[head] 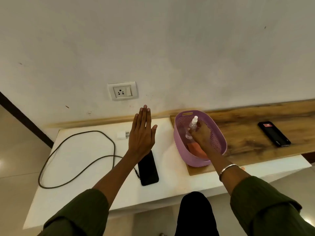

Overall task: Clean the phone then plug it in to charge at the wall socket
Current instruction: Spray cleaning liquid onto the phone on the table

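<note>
Head view:
Left hand [142, 133]: centre of frame, flat with fingers straight and together, holding nothing; raised over the white counter [81, 169], its wrist covering the top end of the phone.
Right hand [200, 134]: right of centre, reaching down inside the basket [219, 133]; fingers curled round the lower body of the spray bottle [193, 125].
Phone [148, 169]: lower centre, lying flat and dark side up on the counter, just left of the basket; not yet touched.
Cloth [195, 148]: orange piece in the basket bottom, partly under the right wrist; what it is cannot be read with certainty.
Cable [76, 160]: left of frame, one wide loop on the counter; its free plug end lies just beside the phone's left edge, not inserted.
Adapter [121, 134]: white, left of the left hand, on the counter, pins away from the wall.
Socket [121, 91]: upper centre on the wall, vacant; switch to its right.
Second phone [274, 134]: right of frame on the wooden top [255, 142], well apart from the work area.
Stage (judged): fetching cleaning materials; wiping and charging both remain.
Risk, bottle: it looks smooth and is held low, so it may tip or slip on lifting, or catch the basket rim and drag the light basket along.
Risk, liquid: spraying directly onto the phone could drive fluid into its port before the cable goes in.
Risk, target: the second phone could be taken by mistake.
Risk, cable: the loop may snag a sleeve.
</note>
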A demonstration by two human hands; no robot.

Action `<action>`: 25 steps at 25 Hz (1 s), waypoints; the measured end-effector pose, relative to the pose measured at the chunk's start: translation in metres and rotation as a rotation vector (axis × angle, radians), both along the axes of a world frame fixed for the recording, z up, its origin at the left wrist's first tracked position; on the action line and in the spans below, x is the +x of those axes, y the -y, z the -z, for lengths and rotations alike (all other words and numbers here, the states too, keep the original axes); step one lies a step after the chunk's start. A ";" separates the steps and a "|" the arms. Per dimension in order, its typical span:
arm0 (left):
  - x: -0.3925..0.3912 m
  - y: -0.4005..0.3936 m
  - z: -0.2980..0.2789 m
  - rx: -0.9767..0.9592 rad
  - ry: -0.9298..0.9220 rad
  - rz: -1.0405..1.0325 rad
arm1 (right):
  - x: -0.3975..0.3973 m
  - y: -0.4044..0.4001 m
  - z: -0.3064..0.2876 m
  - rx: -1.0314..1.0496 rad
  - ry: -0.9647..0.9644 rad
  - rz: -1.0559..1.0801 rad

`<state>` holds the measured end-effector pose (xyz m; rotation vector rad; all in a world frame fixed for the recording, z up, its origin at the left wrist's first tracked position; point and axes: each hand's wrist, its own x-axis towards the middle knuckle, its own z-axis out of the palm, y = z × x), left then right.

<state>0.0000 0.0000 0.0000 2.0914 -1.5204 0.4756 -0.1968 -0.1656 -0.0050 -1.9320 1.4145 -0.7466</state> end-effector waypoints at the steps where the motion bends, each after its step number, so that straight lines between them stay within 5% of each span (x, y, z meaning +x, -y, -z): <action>1: -0.001 0.003 -0.001 -0.007 -0.002 -0.005 | 0.000 0.000 0.001 0.010 0.004 0.006; 15: -0.009 0.006 0.008 0.076 -0.036 0.023 | -0.005 0.014 -0.006 -0.086 0.032 0.001; 25: 0.008 -0.036 0.016 0.094 -0.135 -0.019 | -0.014 -0.017 -0.086 -0.114 0.452 -0.188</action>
